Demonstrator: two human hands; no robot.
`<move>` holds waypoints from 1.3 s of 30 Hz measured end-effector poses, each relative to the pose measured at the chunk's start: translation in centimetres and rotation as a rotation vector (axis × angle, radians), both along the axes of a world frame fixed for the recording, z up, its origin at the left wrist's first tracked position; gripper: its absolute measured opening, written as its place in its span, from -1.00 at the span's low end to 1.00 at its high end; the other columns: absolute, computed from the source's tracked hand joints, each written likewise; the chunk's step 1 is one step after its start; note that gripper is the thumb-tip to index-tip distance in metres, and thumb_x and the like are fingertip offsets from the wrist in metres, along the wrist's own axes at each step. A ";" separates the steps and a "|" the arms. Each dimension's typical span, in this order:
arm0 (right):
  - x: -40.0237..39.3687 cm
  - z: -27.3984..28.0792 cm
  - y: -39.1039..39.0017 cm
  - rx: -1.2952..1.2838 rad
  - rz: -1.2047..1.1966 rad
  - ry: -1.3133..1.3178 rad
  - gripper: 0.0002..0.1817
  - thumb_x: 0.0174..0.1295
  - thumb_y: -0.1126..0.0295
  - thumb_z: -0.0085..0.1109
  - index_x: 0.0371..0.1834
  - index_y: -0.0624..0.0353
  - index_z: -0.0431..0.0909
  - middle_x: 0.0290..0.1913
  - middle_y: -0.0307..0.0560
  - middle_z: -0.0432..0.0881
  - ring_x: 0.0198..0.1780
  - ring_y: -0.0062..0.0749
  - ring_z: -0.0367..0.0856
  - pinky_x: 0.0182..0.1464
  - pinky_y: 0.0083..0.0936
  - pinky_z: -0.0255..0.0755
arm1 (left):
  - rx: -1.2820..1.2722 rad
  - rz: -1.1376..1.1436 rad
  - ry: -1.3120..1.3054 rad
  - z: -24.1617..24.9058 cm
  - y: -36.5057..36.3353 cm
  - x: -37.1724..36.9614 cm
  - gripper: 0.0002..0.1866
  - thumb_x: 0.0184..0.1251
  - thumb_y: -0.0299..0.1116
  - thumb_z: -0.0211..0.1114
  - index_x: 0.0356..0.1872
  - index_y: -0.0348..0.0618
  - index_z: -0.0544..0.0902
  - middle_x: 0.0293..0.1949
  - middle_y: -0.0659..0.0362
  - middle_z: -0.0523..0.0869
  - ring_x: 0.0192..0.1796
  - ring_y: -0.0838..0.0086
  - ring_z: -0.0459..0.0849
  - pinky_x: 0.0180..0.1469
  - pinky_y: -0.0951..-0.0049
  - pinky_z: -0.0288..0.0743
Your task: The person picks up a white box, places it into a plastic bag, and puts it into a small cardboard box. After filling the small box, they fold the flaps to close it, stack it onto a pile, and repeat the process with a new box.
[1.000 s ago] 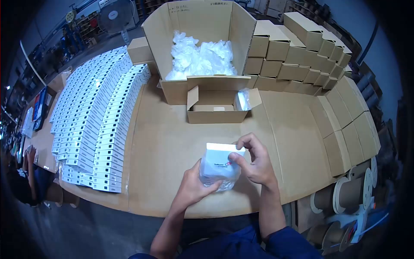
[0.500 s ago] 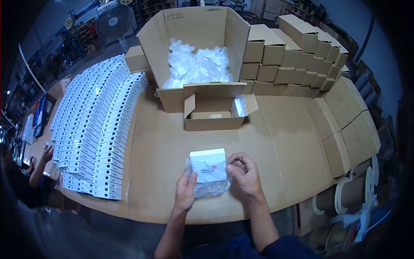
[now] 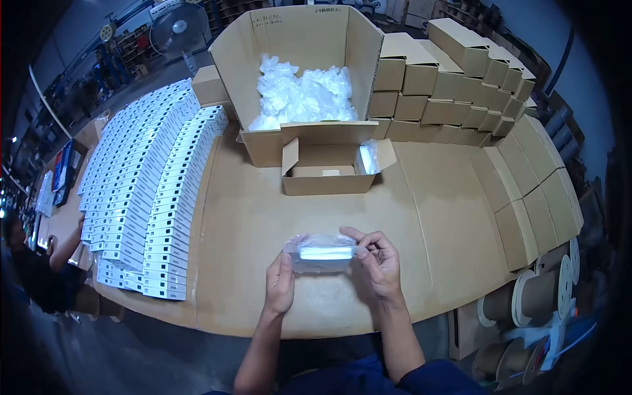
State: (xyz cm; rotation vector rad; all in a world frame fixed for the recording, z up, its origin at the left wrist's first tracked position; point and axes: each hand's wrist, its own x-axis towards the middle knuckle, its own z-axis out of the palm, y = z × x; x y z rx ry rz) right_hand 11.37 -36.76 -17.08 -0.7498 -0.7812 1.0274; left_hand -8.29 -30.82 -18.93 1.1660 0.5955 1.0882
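Observation:
A small white box in a clear plastic bag [image 3: 326, 253] is held between my two hands above the table, with a narrow side facing me. My left hand [image 3: 280, 284] grips the bag's left end between thumb and fingers. At the right end, my right hand [image 3: 378, 264] pinches the bag, its index finger raised over the top edge. Beyond them stands an open brown carton [image 3: 327, 186], with one bagged white box [image 3: 366, 160] at its right end and a small pale patch on its floor.
A large carton [image 3: 299, 29] full of clear plastic bags [image 3: 306, 95] stands behind. White boxes [image 3: 141, 191] are stacked left, brown cartons [image 3: 454, 112] at back right and right. Another person [image 3: 49, 263] is at far left. Cable spools [image 3: 526, 299] stand lower right.
The bagged white box has turned from showing its broad printed face to showing a narrow side, and the plastic now bulges above it. Both hands still hold it. The other person's arm has shifted.

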 end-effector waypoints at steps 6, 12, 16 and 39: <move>-1.2 0.8 0.0 -0.126 0.074 -0.154 -0.41 0.30 0.62 0.42 0.37 0.33 0.40 0.23 0.08 0.64 0.22 -0.37 0.64 0.30 -0.43 0.53 | -0.049 0.060 -0.061 0.2 -0.2 1.6 -0.39 0.80 -0.05 -0.16 0.50 -0.41 0.38 0.34 -0.01 0.58 0.38 0.33 0.54 0.46 0.29 0.39; -0.3 -0.4 -0.4 -0.145 0.077 -0.277 -0.57 0.29 0.68 0.39 0.23 0.37 0.56 0.12 -0.03 0.70 0.13 -0.48 0.66 0.20 -0.52 0.56 | 0.023 0.006 0.089 1.4 -1.4 1.8 -0.52 0.71 -0.25 0.13 0.47 -0.33 0.41 0.23 0.05 0.63 0.29 0.37 0.61 0.39 0.38 0.48; 0.4 0.3 -0.4 -0.119 0.147 -0.327 -0.77 0.34 0.64 0.36 0.04 0.37 0.69 0.09 0.03 0.76 0.07 -0.47 0.68 0.18 -0.50 0.58 | -0.123 -0.076 -0.006 0.0 -1.2 1.2 -0.65 0.70 -0.33 0.15 0.27 -0.39 0.55 0.20 0.01 0.64 0.22 0.35 0.67 0.26 0.31 0.64; 1.1 2.1 0.5 -0.217 0.124 -0.737 -0.63 0.14 0.57 0.51 0.05 0.25 0.77 0.07 0.06 0.81 0.13 -0.18 0.77 0.24 -0.33 0.59 | -0.333 0.031 -0.113 -0.7 0.6 1.0 -0.64 0.74 -0.27 0.05 0.36 -0.25 0.41 0.02 -0.04 0.70 0.05 0.28 0.78 0.06 0.21 0.79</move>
